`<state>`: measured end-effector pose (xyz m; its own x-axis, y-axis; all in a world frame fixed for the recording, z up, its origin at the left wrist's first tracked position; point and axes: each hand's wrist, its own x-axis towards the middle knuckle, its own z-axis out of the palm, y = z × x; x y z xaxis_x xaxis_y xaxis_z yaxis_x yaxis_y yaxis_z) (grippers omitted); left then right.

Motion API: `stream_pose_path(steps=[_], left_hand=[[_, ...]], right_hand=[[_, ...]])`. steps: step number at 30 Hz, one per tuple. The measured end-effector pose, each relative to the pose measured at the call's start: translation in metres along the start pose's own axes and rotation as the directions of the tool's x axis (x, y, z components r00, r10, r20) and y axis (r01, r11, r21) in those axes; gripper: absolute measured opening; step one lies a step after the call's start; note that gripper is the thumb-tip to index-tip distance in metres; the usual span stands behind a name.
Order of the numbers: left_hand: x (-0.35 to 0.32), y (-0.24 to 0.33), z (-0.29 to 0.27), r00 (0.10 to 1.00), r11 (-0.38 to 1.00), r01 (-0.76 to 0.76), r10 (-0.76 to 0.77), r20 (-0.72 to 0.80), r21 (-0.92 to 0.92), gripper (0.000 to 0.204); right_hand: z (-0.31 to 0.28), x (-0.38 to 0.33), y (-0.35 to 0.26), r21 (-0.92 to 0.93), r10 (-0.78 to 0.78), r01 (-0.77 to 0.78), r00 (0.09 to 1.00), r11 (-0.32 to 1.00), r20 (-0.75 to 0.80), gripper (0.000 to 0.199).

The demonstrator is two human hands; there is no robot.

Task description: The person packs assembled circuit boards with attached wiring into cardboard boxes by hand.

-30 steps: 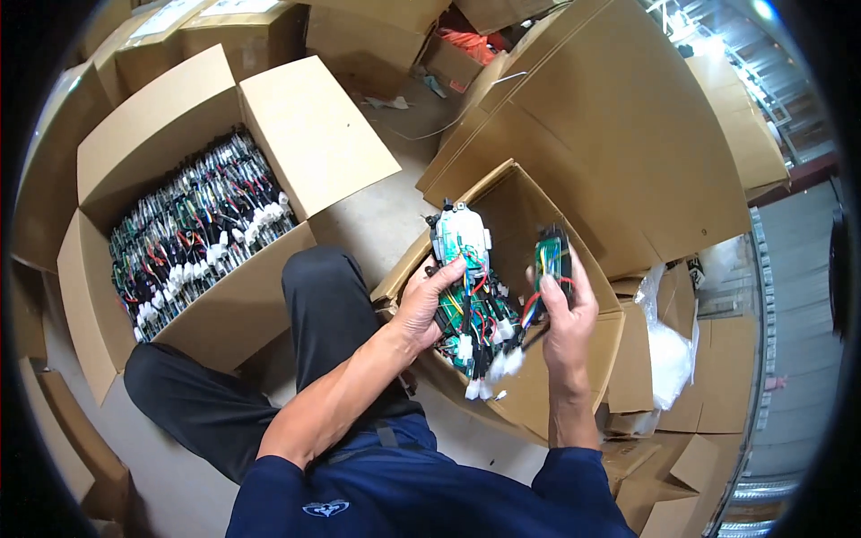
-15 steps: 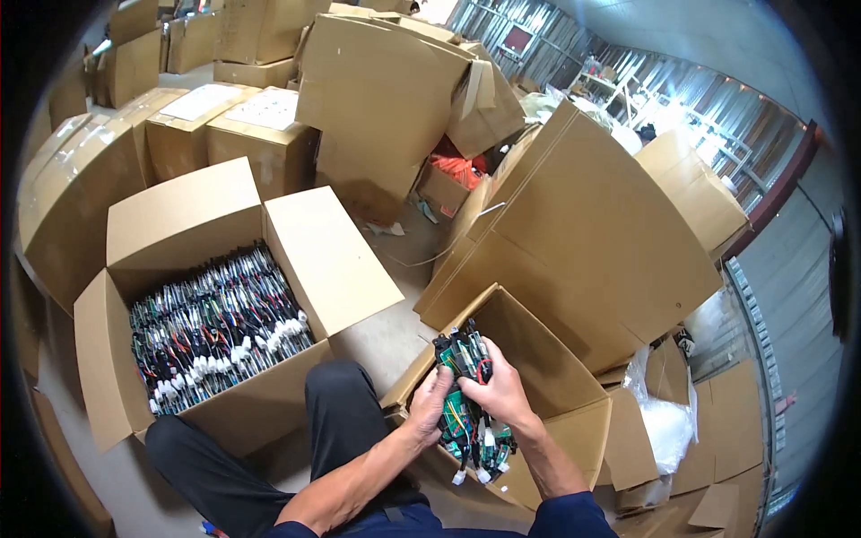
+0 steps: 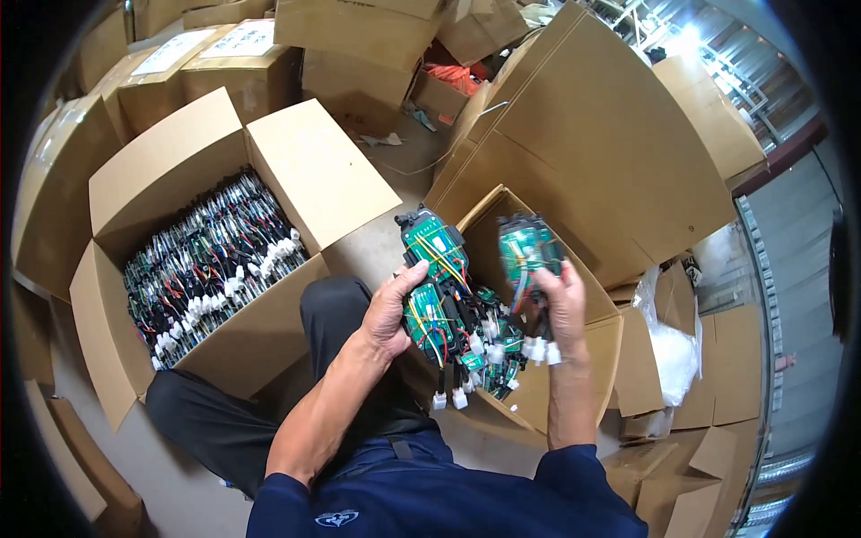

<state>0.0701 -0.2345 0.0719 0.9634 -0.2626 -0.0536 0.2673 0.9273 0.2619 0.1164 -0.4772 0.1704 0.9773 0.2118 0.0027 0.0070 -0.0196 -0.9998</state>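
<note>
My left hand (image 3: 392,314) is closed round green circuit boards (image 3: 430,309) with black frames, coloured wires and white plugs. How many it holds I cannot tell. To the right, my right hand (image 3: 565,305) grips another green circuit board (image 3: 527,251), blurred by motion, with white plugs dangling below. Both hands are over an open cardboard box (image 3: 587,394), in which more loose boards and plugs (image 3: 502,350) lie in a jumble. At the left stands a second open carton (image 3: 278,341), packed with upright rows of similar wired boards (image 3: 211,260).
A tall cardboard sheet or box side (image 3: 592,143) rises behind the right box. Closed cartons (image 3: 238,67) stand at the back left. Flattened cardboard (image 3: 731,368) and clear plastic wrap (image 3: 673,359) lie at the right. My bent knee (image 3: 336,309) is between the two boxes.
My hands have moved apart; each now has boards, where before both were together on one bundle. The right hand has shifted right and up with a board. The view has tilted down.
</note>
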Motion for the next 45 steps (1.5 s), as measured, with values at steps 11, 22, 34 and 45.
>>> stream_pose_path(steps=[11, 22, 34, 45], left_hand=[[-0.019, -0.004, 0.014, 0.978, 0.881, 0.152, -0.07, -0.195, 0.449, 0.031], [-0.024, -0.016, -0.023, 0.971, 0.924, 0.203, -0.146, -0.191, 0.325, 0.054], [-0.021, 0.029, 0.036, 0.999, 0.976, 0.01, -0.019, 0.041, 0.22, 0.041], [-0.01, 0.063, 0.059, 0.779, 0.284, -0.342, 0.619, 0.101, 0.896, 0.048]], right_hand=[[0.065, -0.005, 0.03, -0.575, -0.486, 0.51, 0.848, 0.64, 0.212, 0.071], [0.048, -0.016, 0.065, -0.134, -0.156, 0.19, 0.962, 0.973, 0.226, 0.1], [0.032, -0.02, 0.08, 0.427, 0.019, -0.099, 0.982, 0.899, 0.189, 0.063], [0.129, -0.048, 0.101, 0.73, 0.112, -0.242, 0.968, 0.639, 0.223, 0.04]])
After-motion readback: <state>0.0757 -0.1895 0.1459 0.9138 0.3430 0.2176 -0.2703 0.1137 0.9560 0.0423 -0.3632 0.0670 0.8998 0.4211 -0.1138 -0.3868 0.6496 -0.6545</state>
